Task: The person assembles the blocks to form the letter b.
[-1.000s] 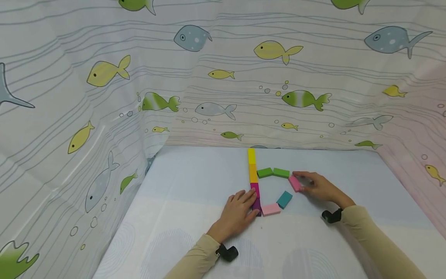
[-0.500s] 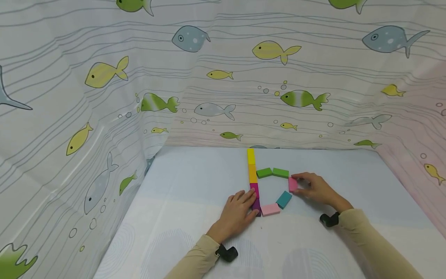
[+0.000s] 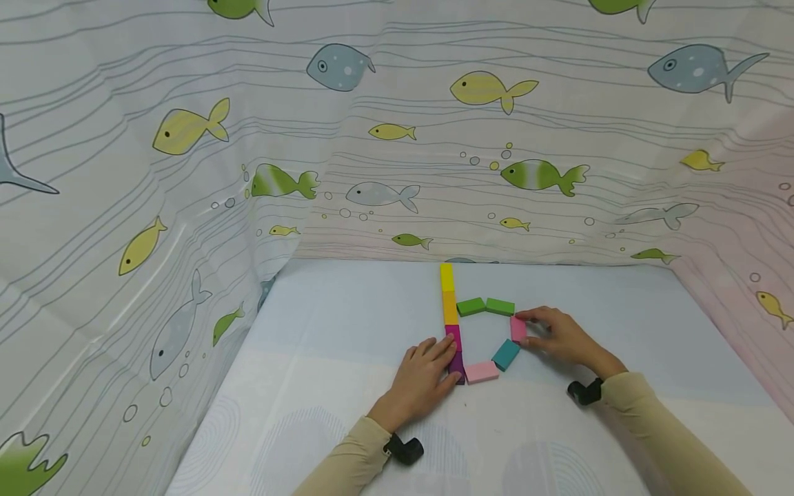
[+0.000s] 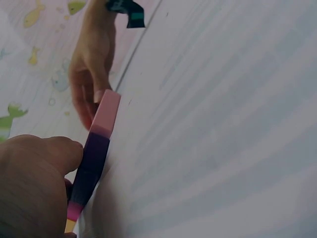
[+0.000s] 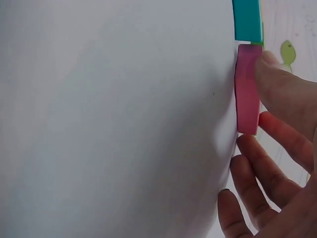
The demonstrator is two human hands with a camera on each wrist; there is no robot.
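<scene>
Coloured blocks lie in a D-like outline on the table. My right hand (image 3: 563, 337) pinches a deep pink block (image 3: 517, 329) at its two ends between thumb and forefinger; its other fingers are spread in the right wrist view. Just below that block is a teal block (image 3: 506, 355), followed by a light pink block (image 3: 482, 373). My left hand (image 3: 419, 375) rests on the straight column, fingertips on the magenta block (image 3: 453, 336) and thumb against the purple block (image 3: 456, 364). Two green blocks (image 3: 500, 306) form the top of the curve.
A yellow block (image 3: 447, 277) and an orange-yellow block (image 3: 450, 308) top the column. The pale table (image 3: 347, 310) runs back to a fish-patterned curtain (image 3: 428, 158), which also stands along both sides. Each wrist wears a black camera (image 3: 404, 450).
My right hand has slid the deep pink block a little left and turned it from slanted to nearly upright, between the green and teal blocks. The left hand has stayed put.
</scene>
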